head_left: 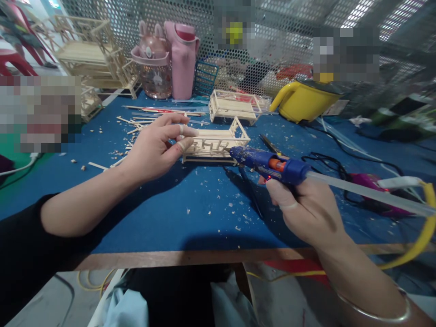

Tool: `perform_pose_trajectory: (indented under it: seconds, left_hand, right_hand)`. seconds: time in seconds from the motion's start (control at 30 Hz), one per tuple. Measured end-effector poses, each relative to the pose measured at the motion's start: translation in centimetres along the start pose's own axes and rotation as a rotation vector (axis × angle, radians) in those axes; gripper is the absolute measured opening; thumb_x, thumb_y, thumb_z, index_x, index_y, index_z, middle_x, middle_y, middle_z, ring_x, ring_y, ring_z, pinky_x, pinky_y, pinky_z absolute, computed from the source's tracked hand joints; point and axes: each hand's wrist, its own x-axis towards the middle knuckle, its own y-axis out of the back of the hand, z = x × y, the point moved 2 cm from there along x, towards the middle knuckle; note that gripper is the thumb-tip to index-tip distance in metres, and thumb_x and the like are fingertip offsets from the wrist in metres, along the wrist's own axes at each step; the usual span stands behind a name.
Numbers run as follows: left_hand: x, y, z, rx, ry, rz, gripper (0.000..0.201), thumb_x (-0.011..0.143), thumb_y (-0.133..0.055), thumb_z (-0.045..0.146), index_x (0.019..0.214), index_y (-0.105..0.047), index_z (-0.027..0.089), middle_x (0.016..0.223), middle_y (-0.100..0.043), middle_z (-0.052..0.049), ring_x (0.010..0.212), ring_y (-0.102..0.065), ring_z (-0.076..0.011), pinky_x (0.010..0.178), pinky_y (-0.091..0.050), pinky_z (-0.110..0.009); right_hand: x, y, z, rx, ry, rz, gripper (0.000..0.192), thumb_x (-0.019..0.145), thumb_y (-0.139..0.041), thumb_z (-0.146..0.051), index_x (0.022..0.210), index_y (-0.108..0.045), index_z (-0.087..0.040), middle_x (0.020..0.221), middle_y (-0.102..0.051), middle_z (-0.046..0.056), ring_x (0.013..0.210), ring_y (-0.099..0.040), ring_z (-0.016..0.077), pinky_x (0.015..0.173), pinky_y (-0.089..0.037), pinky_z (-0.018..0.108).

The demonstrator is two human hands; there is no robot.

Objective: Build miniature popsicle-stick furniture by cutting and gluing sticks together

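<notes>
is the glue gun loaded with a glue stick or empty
Loaded: a clear glue stick juts from the back of the blue glue gun held in the right hand.

a blue-topped bench (190, 227) with a wooden front edge carries wood chips (235, 209) between the hands and loose thin wooden sticks (150, 119) beyond the left hand (153, 152).

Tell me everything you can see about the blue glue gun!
The glue gun has a dark blue plastic body with an orange band in the middle. A clear glue stick pokes out of its back end. The right hand holds it by the handle, above the blue table, lying nearly level and pointing left. Its tip sits at the little wooden stick frame, which the left hand steadies.
</notes>
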Motion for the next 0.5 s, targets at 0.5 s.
perform_pose_trajectory:
  seconds: [0.5]
  left_hand:
    - [-0.02,0.00,-0.01,0.019,0.014,0.004,0.025,0.087,-0.052,0.031,0.099,-0.072,0.021,0.119,-0.065,-0.007,0.108,-0.061,-0.0232,0.080,-0.054,-0.035]
  right_hand:
    - [-0.47,-0.28,0.66,0.027,-0.219,-0.002,0.055,0.086,-0.041,-0.067,0.078,-0.071,-0.021,0.057,-0.062,0.006,0.062,-0.066,0.0289,0.064,-0.053,0.046]
